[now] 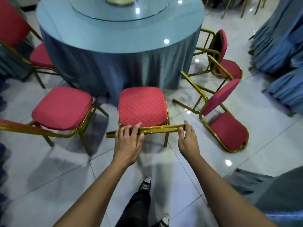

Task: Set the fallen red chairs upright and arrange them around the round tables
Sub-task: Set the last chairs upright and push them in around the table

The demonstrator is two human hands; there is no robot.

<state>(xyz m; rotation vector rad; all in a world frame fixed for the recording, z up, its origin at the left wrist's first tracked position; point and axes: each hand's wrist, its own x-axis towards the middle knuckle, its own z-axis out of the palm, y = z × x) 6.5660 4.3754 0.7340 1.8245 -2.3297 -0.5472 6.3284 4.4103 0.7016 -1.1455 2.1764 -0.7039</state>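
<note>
At the far left an upright red chair stood against the round table, its seat tucked to the blue cloth; beside it a second upright chair faced the table's near edge; in the middle the chair in hand stood on its legs, seat touching the tablecloth. The left hand lay over the gilt top rail of its back, fingers curled over the bar; the right hand met the rail's right end with fingers nearly straight, thumb on the far side, resting more than gripping. To the right two fallen chairs lay tangled on the glossy floor tiles. The frames looked stiff, tubular and probably light; the rail or back posts seemed the firm hold, the padded seat soft; legs would likely slide on such tile.
</note>
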